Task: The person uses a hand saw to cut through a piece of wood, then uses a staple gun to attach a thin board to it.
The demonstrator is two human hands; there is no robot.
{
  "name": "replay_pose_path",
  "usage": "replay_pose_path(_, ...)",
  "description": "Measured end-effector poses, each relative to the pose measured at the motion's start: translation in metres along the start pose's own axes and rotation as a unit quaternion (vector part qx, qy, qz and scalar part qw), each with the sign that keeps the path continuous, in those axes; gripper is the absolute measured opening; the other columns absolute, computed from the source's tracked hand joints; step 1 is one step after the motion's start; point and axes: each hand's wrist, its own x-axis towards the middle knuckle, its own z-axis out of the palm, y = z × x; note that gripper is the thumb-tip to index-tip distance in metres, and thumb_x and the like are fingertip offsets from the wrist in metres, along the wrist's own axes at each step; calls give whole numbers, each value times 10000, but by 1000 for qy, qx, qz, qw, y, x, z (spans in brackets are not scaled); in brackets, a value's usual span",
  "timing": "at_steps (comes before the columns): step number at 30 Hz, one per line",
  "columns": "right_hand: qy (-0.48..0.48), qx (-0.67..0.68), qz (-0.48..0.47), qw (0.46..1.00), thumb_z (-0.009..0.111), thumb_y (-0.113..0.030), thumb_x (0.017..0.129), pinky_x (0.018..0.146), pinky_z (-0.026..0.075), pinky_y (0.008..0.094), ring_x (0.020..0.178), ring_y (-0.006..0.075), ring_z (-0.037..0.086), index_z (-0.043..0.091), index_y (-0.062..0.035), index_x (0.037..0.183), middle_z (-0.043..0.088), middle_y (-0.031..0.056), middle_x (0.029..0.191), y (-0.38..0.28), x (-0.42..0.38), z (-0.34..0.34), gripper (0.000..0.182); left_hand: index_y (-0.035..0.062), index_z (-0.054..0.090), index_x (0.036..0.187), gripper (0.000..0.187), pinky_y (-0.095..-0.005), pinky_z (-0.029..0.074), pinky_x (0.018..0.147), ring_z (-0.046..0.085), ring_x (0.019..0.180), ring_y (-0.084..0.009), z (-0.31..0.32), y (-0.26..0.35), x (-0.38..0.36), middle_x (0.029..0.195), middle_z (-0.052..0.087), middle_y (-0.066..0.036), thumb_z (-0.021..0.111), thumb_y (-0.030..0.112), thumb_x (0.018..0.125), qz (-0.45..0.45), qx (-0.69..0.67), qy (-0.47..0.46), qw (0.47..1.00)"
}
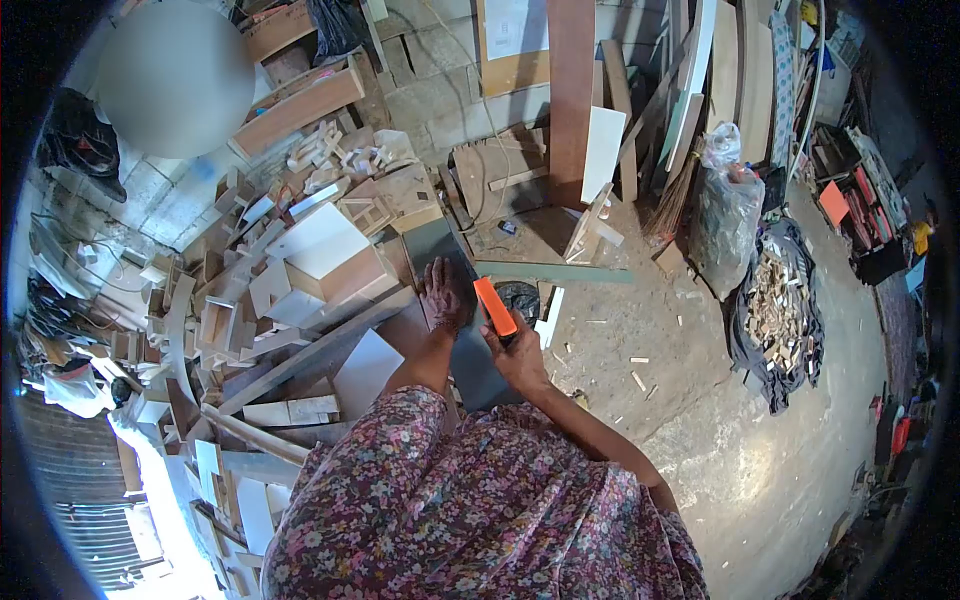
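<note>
My left hand [440,295] lies flat on a long dark grey board [480,370], fingers spread and pointing away from me. Close to its right, my right hand [518,358] is closed around an orange block-shaped tool [494,306] with a dark part near the palm; its exact kind I cannot tell. The tool overlaps the board's right edge in this view. Just beyond it sits a crumpled black plastic bag [520,297], beside a white strip [551,312]. A greenish strip of wood [570,272] runs rightward from near the board.
Wooden offcuts and box-like pieces [345,265] are heaped to the left. Tall planks [570,90] lean on the back wall. A full clear plastic bag [725,225] and a dark sack of wood scraps [780,300] stand at right. Small chips lie on the concrete floor [690,420].
</note>
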Motion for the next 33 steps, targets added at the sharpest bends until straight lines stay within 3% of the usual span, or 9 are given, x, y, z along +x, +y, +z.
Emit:
replay_pose_path(6, -9, 9, 39, 999, 625, -259, 807, 544, 428, 277, 580, 117, 512, 546, 27, 931, 566, 78, 648, -6, 9, -8, 321, 83, 370, 1275, 497, -428, 191, 1025, 264, 1255, -271, 0, 7, 1, 1337, 330, -81, 420, 180, 790, -1, 0, 41, 999)
replay_pose_path(8, -38, -3, 75, 996, 611, -309, 790, 640, 459, 389, 766, 350, 607, 515, -28, 992, 606, 196, 769, -7, 8, -9, 359, 73, 415, 1232, 464, -433, 246, 994, 323, 1211, -280, -3, 5, 1, 1282, 388, -92, 432, 177, 781, -5, 11, 73, 997)
replay_pose_path(11, -71, 20, 88, 993, 600, -346, 794, 642, 462, 385, 762, 351, 609, 521, -31, 994, 608, 190, 755, -9, 8, -11, 381, 69, 482, 1092, 347, -446, 343, 867, 423, 1040, -292, -6, -9, 26, 1070, 463, -100, 458, 159, 758, 17, 0, 9, 1000)
replay_pose_path(13, -56, 21, 75, 995, 592, -361, 797, 627, 459, 390, 744, 353, 607, 517, -31, 990, 602, 191, 737, 0, 4, -5, 390, 76, 491, 996, 266, -451, 372, 758, 442, 902, -289, 18, -25, 43, 924, 438, -96, 475, 139, 738, 90, 8, 114, 989)
replay_pose_path(18, -76, -37, 98, 992, 555, -386, 821, 566, 439, 412, 657, 370, 581, 488, -19, 970, 566, 197, 668, -11, 4, -1, 402, 116, 497, 1034, 267, -430, 373, 814, 445, 981, -293, 14, -22, 44, 1021, 444, -94, 440, 125, 773, 42, -4, 88, 995)
replay_pose_path(22, -42, -6, 28, 999, 568, -351, 823, 571, 444, 392, 647, 343, 588, 500, -14, 961, 571, 190, 675, -16, 4, 2, 371, 138, 494, 1069, 275, -424, 369, 839, 426, 1042, -283, 11, -16, 47, 1088, 437, -77, 420, 133, 804, -30, -7, -14, 999)
replay_pose_path(27, -10, 54, 5, 998, 598, -259, 819, 568, 430, 315, 614, 162, 546, 537, 26, 978, 576, 130, 677, -25, 28, -3, 332, 166, 468, 1162, 350, -456, 350, 878, 412, 1053, -311, -2, -12, 39, 1136, 428, -70, 441, 193, 813, -25, 1, -42, 999)
replay_pose_path(28, -72, 52, 98, 991, 600, -265, 817, 567, 424, 297, 602, 138, 512, 537, 38, 997, 559, 104, 657, -23, 37, -9, 358, 191, 447, 1205, 402, -449, 338, 894, 411, 1089, -307, 14, -17, 39, 1191, 409, -80, 472, 239, 807, -47, -7, -28, 998)
replay_pose_path(33, -90, 41, 95, 991, 614, -249, 802, 592, 443, 323, 644, 180, 572, 550, 26, 1004, 586, 127, 665, -37, 54, -18, 347, 170, 464, 1188, 397, -455, 334, 895, 406, 1084, -309, 13, -20, 42, 1170, 424, -81, 486, 219, 795, -40, -30, -43, 998)
